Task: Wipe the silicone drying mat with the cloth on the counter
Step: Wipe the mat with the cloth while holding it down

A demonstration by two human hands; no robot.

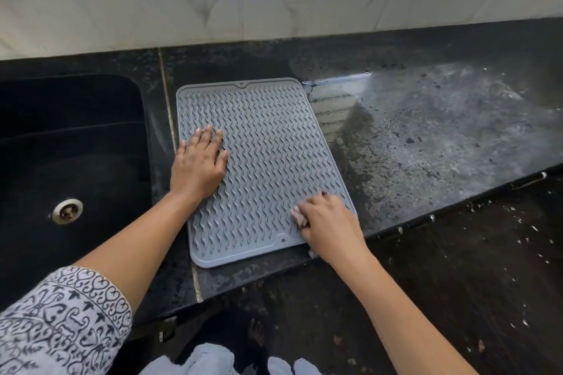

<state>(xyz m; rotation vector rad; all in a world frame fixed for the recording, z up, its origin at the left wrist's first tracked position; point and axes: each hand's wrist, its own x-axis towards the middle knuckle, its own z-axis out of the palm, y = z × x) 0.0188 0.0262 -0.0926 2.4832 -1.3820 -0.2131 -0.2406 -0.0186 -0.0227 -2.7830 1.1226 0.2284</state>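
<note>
A grey silicone drying mat (268, 143) with wavy ridges lies flat on the black counter (426, 137), just right of the sink. My left hand (199, 163) rests palm down on the mat's left side, fingers spread. My right hand (327, 222) presses on the mat's near right corner, closed around a small pinkish cloth (297, 215). Only the cloth's edges show past the fingers and below the wrist.
A black sink (70, 143) with a metal drain (67, 211) lies to the left. The counter right of the mat is wet and streaked. A marble-tiled wall (274, 0) runs behind. The counter's front edge (426, 219) slants close to my right hand.
</note>
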